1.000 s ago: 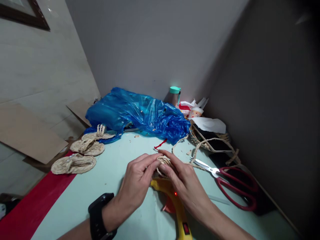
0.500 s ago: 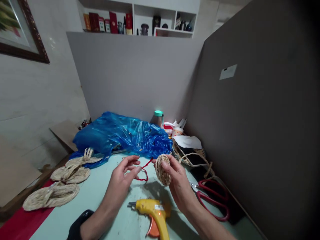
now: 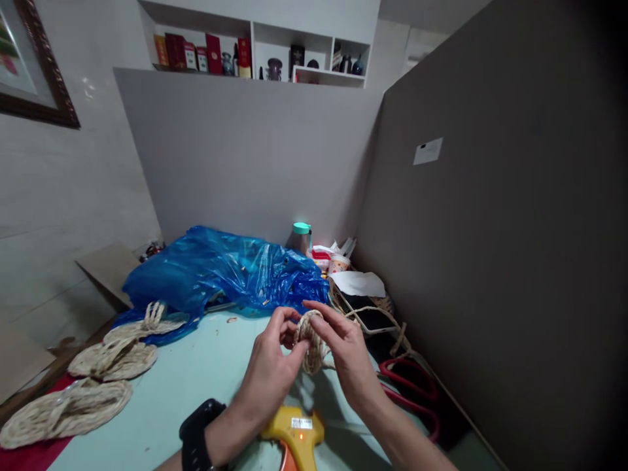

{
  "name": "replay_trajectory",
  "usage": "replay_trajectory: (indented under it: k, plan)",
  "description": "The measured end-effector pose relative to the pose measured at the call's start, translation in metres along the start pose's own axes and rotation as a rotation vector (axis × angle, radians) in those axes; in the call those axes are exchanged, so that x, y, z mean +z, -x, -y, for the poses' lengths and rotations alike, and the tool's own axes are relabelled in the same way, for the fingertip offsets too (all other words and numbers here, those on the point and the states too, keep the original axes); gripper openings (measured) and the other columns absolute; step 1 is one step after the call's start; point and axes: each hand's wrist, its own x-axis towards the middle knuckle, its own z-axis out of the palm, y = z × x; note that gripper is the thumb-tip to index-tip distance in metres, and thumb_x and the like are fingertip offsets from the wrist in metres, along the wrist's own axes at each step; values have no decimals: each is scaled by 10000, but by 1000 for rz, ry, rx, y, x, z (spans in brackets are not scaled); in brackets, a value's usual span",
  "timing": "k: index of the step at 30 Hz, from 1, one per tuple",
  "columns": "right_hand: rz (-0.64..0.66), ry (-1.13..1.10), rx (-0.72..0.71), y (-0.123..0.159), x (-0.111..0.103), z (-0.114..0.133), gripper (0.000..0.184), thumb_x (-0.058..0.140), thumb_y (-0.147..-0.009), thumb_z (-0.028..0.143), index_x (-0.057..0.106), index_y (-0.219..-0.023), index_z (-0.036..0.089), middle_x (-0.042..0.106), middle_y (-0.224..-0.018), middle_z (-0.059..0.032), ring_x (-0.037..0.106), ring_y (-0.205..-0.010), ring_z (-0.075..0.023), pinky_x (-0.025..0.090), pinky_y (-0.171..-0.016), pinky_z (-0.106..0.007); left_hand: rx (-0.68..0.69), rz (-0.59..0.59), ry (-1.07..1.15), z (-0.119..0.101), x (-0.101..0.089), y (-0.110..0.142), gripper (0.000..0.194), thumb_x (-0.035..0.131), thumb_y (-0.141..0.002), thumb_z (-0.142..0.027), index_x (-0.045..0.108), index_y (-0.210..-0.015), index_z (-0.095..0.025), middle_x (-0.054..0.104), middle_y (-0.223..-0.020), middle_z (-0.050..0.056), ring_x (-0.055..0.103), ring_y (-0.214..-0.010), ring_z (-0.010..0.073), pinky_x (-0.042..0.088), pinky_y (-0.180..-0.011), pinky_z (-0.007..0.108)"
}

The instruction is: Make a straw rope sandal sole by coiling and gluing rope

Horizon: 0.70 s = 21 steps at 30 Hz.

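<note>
Straw pad point(image 3: 314, 354): just beyond glue gun point(image 3: 294, 437), between both hands, long axis near upright. Left hand point(image 3: 272, 363) pinches its left side, thumb on near face; right hand point(image 3: 350, 350) pinches the upper right edge. Neither nearer; both touch. Blue bag point(image 3: 230, 268) farther back.

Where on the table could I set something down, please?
The widest bare patch of the table lies between the woven sandals and the left hand, with the blue bag on its far side; a few scraps dot it. The right is crowded with red-handled scissors and white paper; the glue gun takes the near middle.
</note>
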Motion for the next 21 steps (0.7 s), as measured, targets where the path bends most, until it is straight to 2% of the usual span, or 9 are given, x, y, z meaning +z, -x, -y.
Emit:
replay_trajectory:
  k: [3,7,16,21]
  plan:
    - [7,70,-10,-3,-3,1,295,707,-831,442,761,-977,192,720,-936,-54,635,-885,-220,468,-812,-307,-5,12,-14,5,1,0,184,598,-796,-129,547,-948,-219,609,-799,-32,580,-754,159,456,-712,273]
    - [26,136,-28,-5,-3,-1,275,680,-844,424,755,-971,192,725,-904,-49,644,-851,-211,478,-780,-301,-21,-2,-11,11,2,-2,184,597,-805,-146,535,-963,-216,606,-803,-21,589,-779,175,467,-726,294]
    - [-91,320,-177,0,-9,1,184,602,-898,321,746,-859,215,685,-846,-14,609,-807,-176,442,-779,-287,-38,-26,28,11,16,-2,209,620,-800,-155,546,-988,-212,641,-867,2,620,-828,182,492,-743,300]
    - [-87,375,-187,0,-7,-1,212,574,-913,301,750,-839,209,688,-817,-17,611,-819,-183,445,-796,-292,-44,-15,64,10,17,-1,218,632,-782,-145,560,-978,-207,653,-869,4,632,-830,182,491,-736,294]
